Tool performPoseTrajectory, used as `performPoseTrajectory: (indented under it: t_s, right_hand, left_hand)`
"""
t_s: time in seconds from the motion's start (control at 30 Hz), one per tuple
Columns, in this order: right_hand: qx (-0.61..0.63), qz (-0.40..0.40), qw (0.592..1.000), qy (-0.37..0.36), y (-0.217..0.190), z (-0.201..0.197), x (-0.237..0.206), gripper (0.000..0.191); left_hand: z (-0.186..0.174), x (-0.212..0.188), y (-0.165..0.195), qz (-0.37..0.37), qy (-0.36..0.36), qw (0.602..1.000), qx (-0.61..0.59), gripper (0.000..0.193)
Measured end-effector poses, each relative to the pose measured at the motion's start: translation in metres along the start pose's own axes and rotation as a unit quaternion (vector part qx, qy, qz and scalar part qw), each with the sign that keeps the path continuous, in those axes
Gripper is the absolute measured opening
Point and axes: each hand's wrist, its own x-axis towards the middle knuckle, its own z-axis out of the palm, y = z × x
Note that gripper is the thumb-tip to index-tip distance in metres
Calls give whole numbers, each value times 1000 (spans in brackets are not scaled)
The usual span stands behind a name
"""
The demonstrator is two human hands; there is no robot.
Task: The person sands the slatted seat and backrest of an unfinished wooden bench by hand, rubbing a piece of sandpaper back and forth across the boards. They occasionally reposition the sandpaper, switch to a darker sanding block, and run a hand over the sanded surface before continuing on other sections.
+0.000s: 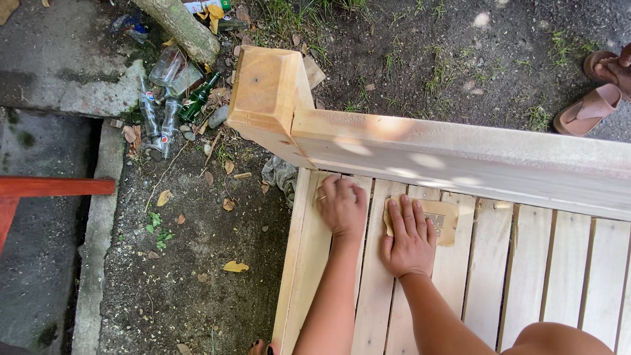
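A pale, unfinished wooden frame with vertical slats (pixel 526 263) stands in front of me, topped by a thick rail (pixel 460 158) and a square corner post (pixel 266 92). My right hand (pixel 409 238) lies flat, fingers spread, pressing a tan sheet of sandpaper (pixel 444 220) against a slat just under the rail. To its left, my left hand (pixel 342 205) rests with curled fingers on the slats near the post, holding nothing that I can see.
Bare dirt with dry leaves lies left of the frame. Empty glass and plastic bottles (pixel 167 92) are piled by a log (pixel 181 26) and a concrete slab (pixel 59 59). A red wooden bar (pixel 52 187) juts in at left. Another person's sandalled foot (pixel 595 105) is at upper right.
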Motion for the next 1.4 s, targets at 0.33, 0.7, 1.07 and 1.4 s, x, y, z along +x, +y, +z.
performPoseTrajectory:
  t_s: [0.33, 0.7, 1.07, 1.4]
  right_hand:
    - [-5, -1, 1000, -3, -2, 0, -6, 75]
    - [-9, -53, 997, 47, 4, 10, -27, 67]
    - [-75, 67, 993, -57, -36, -1, -15, 62]
    - [-104, 64, 973, -197, -49, -14, -133, 75]
  left_hand:
    - [-63, -51, -62, 34, -112, 993, 8, 48]
    - [-62, -65, -41, 57, -292, 954, 31, 63]
    - [-58, -69, -41, 62, -281, 956, 48, 63]
    - [-64, -64, -36, 67, -283, 955, 55, 64]
